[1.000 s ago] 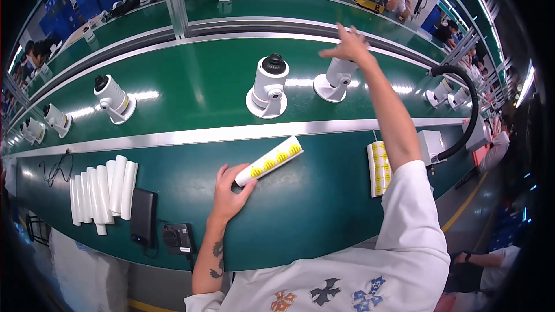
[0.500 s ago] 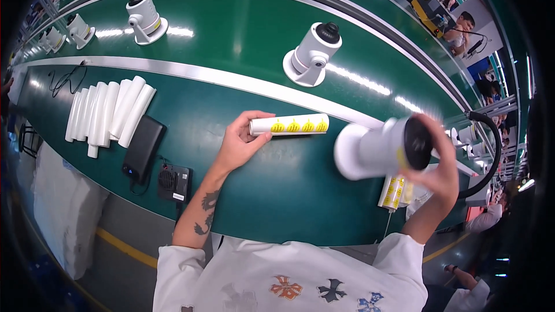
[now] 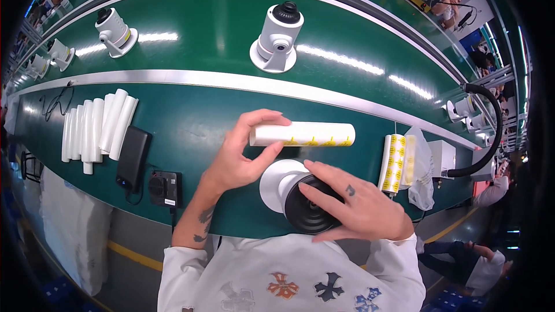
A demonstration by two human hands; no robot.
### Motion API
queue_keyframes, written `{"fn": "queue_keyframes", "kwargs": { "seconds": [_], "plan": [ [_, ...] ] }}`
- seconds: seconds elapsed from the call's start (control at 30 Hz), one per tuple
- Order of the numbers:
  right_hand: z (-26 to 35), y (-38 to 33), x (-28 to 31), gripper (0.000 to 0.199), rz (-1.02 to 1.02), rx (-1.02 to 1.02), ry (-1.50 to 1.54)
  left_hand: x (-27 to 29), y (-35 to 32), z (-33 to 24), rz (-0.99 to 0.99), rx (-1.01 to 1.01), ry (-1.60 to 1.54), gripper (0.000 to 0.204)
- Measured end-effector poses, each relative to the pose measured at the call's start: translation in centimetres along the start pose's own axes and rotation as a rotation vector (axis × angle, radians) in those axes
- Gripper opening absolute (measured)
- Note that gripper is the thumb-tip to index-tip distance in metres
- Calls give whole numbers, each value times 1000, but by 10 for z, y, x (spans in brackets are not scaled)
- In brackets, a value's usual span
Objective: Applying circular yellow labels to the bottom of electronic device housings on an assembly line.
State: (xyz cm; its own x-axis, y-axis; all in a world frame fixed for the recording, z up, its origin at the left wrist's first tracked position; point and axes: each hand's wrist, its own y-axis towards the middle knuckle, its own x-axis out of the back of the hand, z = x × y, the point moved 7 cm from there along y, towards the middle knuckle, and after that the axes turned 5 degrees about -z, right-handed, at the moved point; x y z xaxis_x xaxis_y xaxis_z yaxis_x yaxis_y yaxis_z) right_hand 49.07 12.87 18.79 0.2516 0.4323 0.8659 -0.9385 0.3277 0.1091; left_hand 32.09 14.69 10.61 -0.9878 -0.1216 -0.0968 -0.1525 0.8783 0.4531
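Observation:
My left hand (image 3: 238,159) grips one end of a white roll of yellow round stickers (image 3: 315,134), its thumb below and fingers above. The roll lies roughly level above the green bench, with the yellow stickers along its lower side. Just below and to the right, a white camera-like device (image 3: 274,186) with a round base is tipped so that its black ringed end (image 3: 309,214) points toward me. My right hand (image 3: 364,205) is wrapped over that black end, thumb low and fingers across the top. Part of the device's body is hidden by this hand.
Several white rolls (image 3: 95,127) lie at left, beside a black oblong box (image 3: 134,159) and a small black fan-like unit (image 3: 166,188). Yellow sticker sheets (image 3: 393,162), a clear bag (image 3: 422,170) and a black hose (image 3: 491,150) are at right. Similar white devices (image 3: 274,40) stand on the green line beyond.
My right hand has brought the white device leftward and down in front of me, its black end now facing me. The sticker roll has shifted slightly right and turned, its stickers lower.

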Motion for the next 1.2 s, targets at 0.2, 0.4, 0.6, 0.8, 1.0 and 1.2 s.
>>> {"fn": "queue_keyframes", "kwargs": {
  "seconds": [0.2,0.4,0.6,0.8,1.0,1.2],
  "plan": [
    [-19,25,38,35,-474,76,-214,-12,6,-21,76,-209,158,44],
    [-33,33,28,28,-469,117,-238,-17,7,-24,67,-363,227,35],
    [-30,30,26,22,-502,172,-300,-15,7,-24,82,-231,301,36],
    [-22,13,41,16,-399,-172,104,13,-23,16,-119,34,260,34],
    [-20,8,18,9,-53,-317,654,23,-54,36,21,199,639,48],
    [-31,9,7,11,-17,-500,588,29,-58,17,-141,74,500,51]
  ]
}}
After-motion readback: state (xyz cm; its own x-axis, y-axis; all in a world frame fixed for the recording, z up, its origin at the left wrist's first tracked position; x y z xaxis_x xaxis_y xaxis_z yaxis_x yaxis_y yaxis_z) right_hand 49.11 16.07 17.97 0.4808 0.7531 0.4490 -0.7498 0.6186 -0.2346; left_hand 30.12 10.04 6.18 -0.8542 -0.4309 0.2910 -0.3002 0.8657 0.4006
